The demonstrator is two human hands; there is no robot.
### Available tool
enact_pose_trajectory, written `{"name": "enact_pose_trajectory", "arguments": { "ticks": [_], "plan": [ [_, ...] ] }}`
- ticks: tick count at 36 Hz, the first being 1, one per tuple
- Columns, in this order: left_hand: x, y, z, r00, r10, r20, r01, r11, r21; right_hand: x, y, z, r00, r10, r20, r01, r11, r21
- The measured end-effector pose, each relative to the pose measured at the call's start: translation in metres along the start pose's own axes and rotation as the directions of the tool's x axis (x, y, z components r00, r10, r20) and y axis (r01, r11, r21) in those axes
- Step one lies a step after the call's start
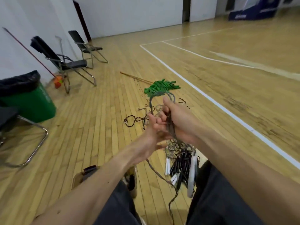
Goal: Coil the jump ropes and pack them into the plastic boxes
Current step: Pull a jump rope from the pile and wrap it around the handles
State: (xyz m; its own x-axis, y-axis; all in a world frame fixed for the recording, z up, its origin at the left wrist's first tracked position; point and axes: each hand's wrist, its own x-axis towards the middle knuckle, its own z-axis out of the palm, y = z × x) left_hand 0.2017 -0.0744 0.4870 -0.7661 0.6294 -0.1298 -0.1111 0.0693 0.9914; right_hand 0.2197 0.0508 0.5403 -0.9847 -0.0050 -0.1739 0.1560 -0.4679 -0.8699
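Your right hand (pixel 177 120) clamps grey rope bundle (pixel 170 128), fingers curled round it, thumb up. Your left hand (pixel 151 135) just left, fingertips against same bundle; grip unclear. Black and white handles (pixel 183 166) hang below, too tangled to count. One green handle pile (pixel 162 89) on floor beyond. Two folding chairs (pixel 65 61) far left.

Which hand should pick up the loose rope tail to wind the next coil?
Left. The right hand grips the grey rope bundle as anchor; the loose tail hangs right below the left hand.
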Motion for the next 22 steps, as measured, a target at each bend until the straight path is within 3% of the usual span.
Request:
{"name": "enact_pose_trajectory", "arguments": {
  "ticks": [4,7,9,11,13,15,18,22],
  "plan": [
    [-0.019,-0.031,0.030,0.961,-0.143,0.237,0.095,0.975,0.202,0.011,-0.043,0.016,0.997,0.031,-0.070,-0.012,0.968,0.250],
    [-0.023,-0.030,0.052,0.967,-0.103,0.233,0.061,0.982,0.179,0.020,-0.059,0.020,0.989,0.054,-0.140,0.012,0.902,0.431],
    [-0.018,-0.027,0.062,0.991,-0.047,0.125,0.023,0.982,0.187,0.021,-0.062,0.021,0.985,0.058,-0.163,0.033,0.860,0.509],
    [-0.011,-0.024,0.066,0.986,0.061,-0.157,-0.005,0.942,0.335,0.021,-0.063,0.023,0.984,0.054,-0.168,0.051,0.825,0.563],
    [-0.004,-0.018,0.064,0.894,0.153,-0.421,0.033,0.915,0.402,0.020,-0.062,0.025,0.985,0.061,-0.162,0.049,0.801,0.596],
    [0.006,-0.017,0.056,0.829,0.233,-0.508,0.001,0.908,0.419,0.019,-0.060,0.027,0.989,0.067,-0.134,0.030,0.788,0.615],
    [0.025,-0.025,0.047,0.885,0.304,-0.352,-0.094,0.858,0.505,0.017,-0.059,0.034,0.995,0.055,-0.081,0.004,0.809,0.588],
    [0.034,-0.030,0.047,0.979,0.153,-0.134,-0.092,0.920,0.381,0.016,-0.062,0.042,0.999,0.000,-0.054,0.028,0.862,0.506]
  ]
}}
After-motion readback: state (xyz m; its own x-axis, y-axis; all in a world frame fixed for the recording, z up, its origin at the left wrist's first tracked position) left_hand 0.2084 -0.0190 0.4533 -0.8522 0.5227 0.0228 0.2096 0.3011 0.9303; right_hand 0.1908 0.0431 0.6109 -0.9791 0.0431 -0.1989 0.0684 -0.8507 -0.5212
